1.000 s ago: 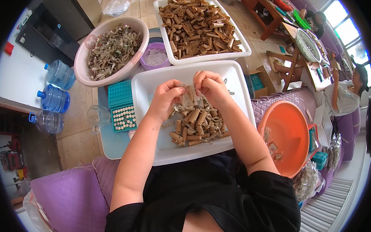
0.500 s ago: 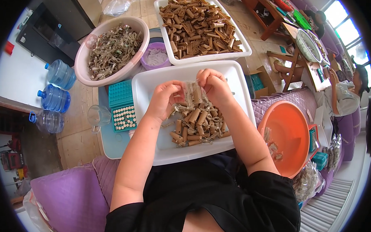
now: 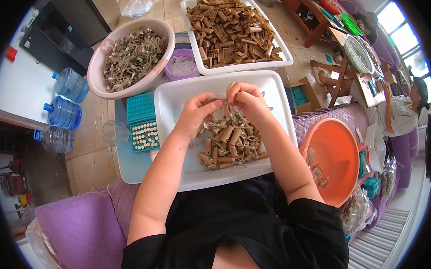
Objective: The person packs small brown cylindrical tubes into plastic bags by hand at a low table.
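Over a white plastic tray (image 3: 188,174), both my hands pinch the top of a small clear plastic bag (image 3: 218,115). My left hand (image 3: 197,112) has thumb and fingers closed on its upper left edge. My right hand (image 3: 246,100) is curled, its fingertips closed on the upper right edge. A brown piece shows behind the film; whether it lies inside the bag I cannot tell. Below the hands lies a heap of short brown tubes (image 3: 234,135) with pale string and clear film among them. The hands partly cover the bag and the heap's far side.
Beyond stands a white tray (image 3: 288,61) of loose brown pieces, beside a pink basin (image 3: 91,75) of wrapped pieces and a purple bowl (image 3: 194,73). Teal boxes (image 3: 140,108) and a clear pitcher (image 3: 115,133) sit left. An orange basin (image 3: 338,157) is right. Another person (image 3: 399,112) sits farther right.
My left thumb and fingers have shifted right and up onto the bag's top edge, closer to the right hand. The bag's top is now bunched between both hands.
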The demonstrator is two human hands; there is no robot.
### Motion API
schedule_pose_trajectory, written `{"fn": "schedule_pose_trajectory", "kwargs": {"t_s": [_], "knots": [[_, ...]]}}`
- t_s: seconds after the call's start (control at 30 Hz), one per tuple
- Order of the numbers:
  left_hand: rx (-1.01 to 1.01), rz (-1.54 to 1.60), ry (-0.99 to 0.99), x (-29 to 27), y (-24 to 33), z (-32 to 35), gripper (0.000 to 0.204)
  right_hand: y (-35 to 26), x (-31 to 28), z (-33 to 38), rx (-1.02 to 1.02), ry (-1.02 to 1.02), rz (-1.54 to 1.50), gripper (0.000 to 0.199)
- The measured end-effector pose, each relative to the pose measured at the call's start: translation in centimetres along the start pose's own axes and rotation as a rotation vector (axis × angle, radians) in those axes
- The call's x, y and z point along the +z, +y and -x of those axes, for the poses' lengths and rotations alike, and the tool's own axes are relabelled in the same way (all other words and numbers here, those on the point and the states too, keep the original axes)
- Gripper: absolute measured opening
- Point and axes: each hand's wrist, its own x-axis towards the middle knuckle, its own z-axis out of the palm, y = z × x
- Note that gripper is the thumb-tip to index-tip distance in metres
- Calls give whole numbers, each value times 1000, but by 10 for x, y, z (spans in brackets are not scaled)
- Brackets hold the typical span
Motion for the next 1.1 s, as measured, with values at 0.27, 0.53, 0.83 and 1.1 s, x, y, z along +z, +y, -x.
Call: {"fn": "schedule_pose_trajectory", "kwargs": {"t_s": [0.27, 0.53, 0.83, 1.1], "knots": [[52, -14, 119, 4, 6, 1, 24, -14, 4, 0, 20, 148, 217, 20], [96, -47, 85, 3, 4, 2, 27, -5, 9, -2, 86, 77, 358, 21], [92, 13, 111, 3, 5, 1, 27, -6, 2, -2, 123, 106, 374, 16], [88, 23, 127, 0, 1, -2, 23, -7, 1, -2, 150, 153, 334, 16]]}}
